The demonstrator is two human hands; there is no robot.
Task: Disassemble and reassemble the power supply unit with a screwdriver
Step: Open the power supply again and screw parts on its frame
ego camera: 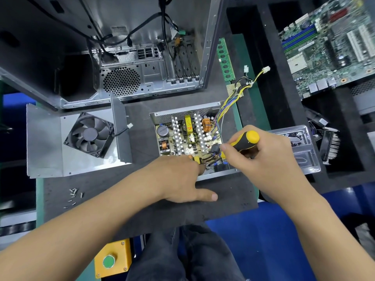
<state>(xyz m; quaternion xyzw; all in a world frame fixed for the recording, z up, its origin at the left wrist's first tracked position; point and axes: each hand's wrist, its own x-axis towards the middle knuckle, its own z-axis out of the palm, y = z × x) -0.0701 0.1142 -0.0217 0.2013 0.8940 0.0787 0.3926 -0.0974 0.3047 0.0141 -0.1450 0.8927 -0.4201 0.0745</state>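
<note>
Now | open PSU case (182, 110) holds circuit board (188, 136) | right hand (261, 157) grips screwdriver (243, 141) | left hand (178, 175) flat, fingers extended

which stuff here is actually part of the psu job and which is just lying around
In the job:
- open power supply unit
- screwdriver, gripped by the right hand
- left hand, resting at the unit's near edge
- removed cover with fan
- loose screws

Lying about:
- empty computer case
- motherboard
- RAM stick
- heatsink
</note>
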